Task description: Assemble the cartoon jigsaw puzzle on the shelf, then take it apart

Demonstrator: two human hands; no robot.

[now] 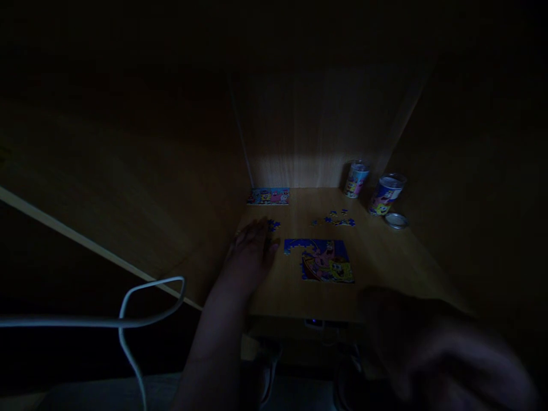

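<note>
**Dim desk, puzzle half built**

The left hand [252,248] lies flat on the wooden desk [385,262], fingers stretched out and holding nothing. Its fingertips are beside a small clump of pieces [274,225]. The half-built puzzle [323,261] sits just right of that hand, with more loose pieces [336,219] behind it. The right hand [428,342] is a dark blur at the near edge, so its grip cannot be told. Two tins [355,178] and a lid [396,220] stand back right.
</note>
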